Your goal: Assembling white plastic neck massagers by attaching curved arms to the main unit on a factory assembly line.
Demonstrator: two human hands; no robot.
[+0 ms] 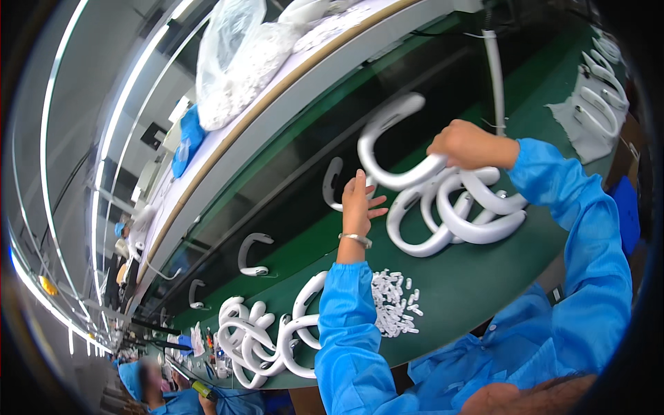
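Observation:
My right hand [474, 144] is closed around one end of a white U-shaped neckband [369, 142], holding it tilted above the heap. Below it, several more white neckbands [477, 228] lie overlapping in a pile on the green table. My left hand [360, 204] is open with its fingers spread, left of that pile. Just behind the left fingers is another white neckband [330, 181] on the dark belt; whether they touch it I cannot tell. Small white plastic pieces [395, 304] lie in a heap beside my left forearm.
A second neckband pile [252, 339] lies left of my left arm. Single neckbands [253, 254] rest along the belt. A raised shelf [228, 131] with a clear bag of white parts [232, 83] runs behind. More neckbands [596, 111] sit at far right. A co-worker [159, 387] is at lower left.

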